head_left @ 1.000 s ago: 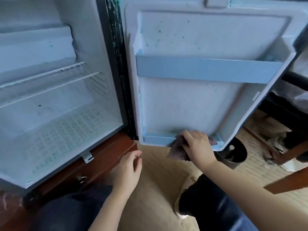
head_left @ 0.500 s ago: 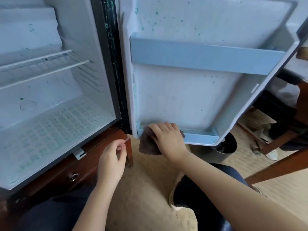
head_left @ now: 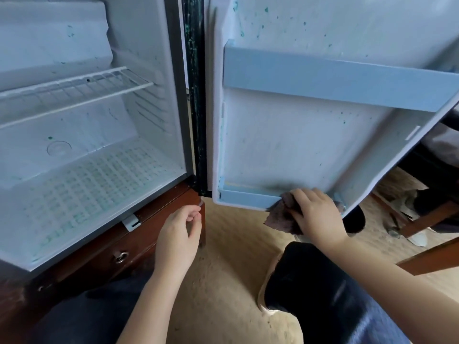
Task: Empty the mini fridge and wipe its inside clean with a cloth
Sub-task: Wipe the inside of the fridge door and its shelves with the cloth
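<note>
Quick status from my end of the feed. The emptying half looks finished: the mini fridge (head_left: 159,115) has nothing in it that I can see, just 1 wire rack (head_left: 74,88) and the bare floor liner.

Wiping is what's in hand now. The right hand (head_left: 315,214) has its fingers curled over a dark brownish cloth (head_left: 280,217) and is pressing it onto the right end of the bottom door shelf (head_left: 246,197), with a corner of cloth hanging off the front lip. The left hand (head_left: 177,237) hovers near the corner of the wooden cabinet (head_left: 139,237) the fridge sits on. Its fingers are loosely curled, thumb close to the forefinger, and I can't make out anything in it.

I'd say there's a fair bit left. The door (head_left: 285,145) has green specks scattered over the panel above and below the blue rail (head_left: 323,78), and there's a dark smudge right above where the cloth is. The black door seal (head_left: 196,95) looks grubby with greenish bits too. Inside, I can spot a few green marks on the back wall and a tinge on the floor liner, so I can't tell if that part has been wiped at all.

My guess is we're somewhere in the middle, with the door panel, the seal and probably the interior to go.
</note>
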Available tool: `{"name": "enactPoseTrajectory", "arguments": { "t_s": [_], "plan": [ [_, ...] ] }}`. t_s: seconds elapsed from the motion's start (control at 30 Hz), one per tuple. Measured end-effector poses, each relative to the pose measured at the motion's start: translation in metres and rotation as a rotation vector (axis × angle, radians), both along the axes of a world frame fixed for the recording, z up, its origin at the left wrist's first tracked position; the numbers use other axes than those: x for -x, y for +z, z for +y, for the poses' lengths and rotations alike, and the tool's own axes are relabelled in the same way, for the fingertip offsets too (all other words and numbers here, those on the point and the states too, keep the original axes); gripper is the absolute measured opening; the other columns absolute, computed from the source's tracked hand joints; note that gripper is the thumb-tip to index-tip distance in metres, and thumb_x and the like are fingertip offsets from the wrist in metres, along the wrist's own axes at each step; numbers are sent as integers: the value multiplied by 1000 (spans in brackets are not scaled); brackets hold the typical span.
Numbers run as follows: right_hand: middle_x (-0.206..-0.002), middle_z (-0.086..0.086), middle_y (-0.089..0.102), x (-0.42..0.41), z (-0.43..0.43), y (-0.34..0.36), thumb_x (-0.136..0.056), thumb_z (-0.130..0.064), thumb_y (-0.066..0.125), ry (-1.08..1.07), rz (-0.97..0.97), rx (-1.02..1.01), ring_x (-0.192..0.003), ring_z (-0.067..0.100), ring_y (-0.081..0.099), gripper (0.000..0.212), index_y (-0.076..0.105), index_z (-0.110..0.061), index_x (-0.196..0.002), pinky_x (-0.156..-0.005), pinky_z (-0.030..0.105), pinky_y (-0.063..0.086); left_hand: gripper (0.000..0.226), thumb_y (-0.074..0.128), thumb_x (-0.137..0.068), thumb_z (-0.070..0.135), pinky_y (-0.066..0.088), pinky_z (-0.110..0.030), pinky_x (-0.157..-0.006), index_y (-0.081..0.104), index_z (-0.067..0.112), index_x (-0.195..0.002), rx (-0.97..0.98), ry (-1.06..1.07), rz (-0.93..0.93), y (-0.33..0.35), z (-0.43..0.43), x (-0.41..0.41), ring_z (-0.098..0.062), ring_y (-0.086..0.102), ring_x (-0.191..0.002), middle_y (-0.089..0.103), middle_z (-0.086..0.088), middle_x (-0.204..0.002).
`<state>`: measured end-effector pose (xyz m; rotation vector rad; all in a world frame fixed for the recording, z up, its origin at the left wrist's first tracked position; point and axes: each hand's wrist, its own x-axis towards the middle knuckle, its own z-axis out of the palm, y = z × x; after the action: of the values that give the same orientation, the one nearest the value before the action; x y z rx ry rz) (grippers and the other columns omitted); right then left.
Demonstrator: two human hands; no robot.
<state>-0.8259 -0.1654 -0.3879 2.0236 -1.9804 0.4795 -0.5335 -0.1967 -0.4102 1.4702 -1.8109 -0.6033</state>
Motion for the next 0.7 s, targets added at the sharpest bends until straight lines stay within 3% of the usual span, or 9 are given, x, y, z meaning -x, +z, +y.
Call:
{"name": "enactPoseTrajectory", "arguments": {
  "t_s": [0.3, 0.4, 0.5, 0.57, 0.7],
  "plan": [
    [-67, 6, 59, -117, -50, 7, -65, -27, 81, 43, 24, -7, -62, 30, 58, 27, 60, -12, -75, -53, 35, 45, 19, 55, -94, 20, 39, -10, -70, 65, 20, -110, 23, -20, 18, 1, -5, 8, -8, 57, -91, 65, 3, -103],
    [-64, 4, 58, -132, -57, 7, -66, -33, 79, 53, 32, 2, -56, 26, 56, 31, 57, -12, -70, -49, 31, 41, 18, 55, -94, 20, 36, -6, -68, 65, 21, -109, 34, -18, 23, 0, -9, 8, -8, 57, -89, 66, 3, -102],
    [-63, 4, 57, -123, -52, 7, -67, -22, 81, 129, -23, 33, -55, 26, 56, 24, 60, -12, -74, -47, 28, 41, 19, 55, -94, 17, 39, -7, -70, 66, 19, -109, 83, -23, 51, 4, -10, 10, -10, 59, -90, 67, 3, -103],
    [-65, 4, 59, -107, -43, 8, -66, -12, 80, 155, -73, 6, -57, 28, 59, 22, 61, -11, -77, -46, 27, 41, 19, 54, -94, 10, 43, -10, -73, 67, 15, -108, 214, -49, 44, 10, -8, 16, -11, 60, -90, 67, 3, -101],
    [-79, 5, 65, -47, -10, 13, -70, -7, 76, 76, -90, -102, -73, 30, 64, 23, 66, -13, -89, -52, 32, 49, 25, 49, -94, 14, 39, -10, -88, 66, 8, -112, 397, -143, -53, 14, -4, 33, -10, 56, -99, 64, 0, -108]
  ]
}}
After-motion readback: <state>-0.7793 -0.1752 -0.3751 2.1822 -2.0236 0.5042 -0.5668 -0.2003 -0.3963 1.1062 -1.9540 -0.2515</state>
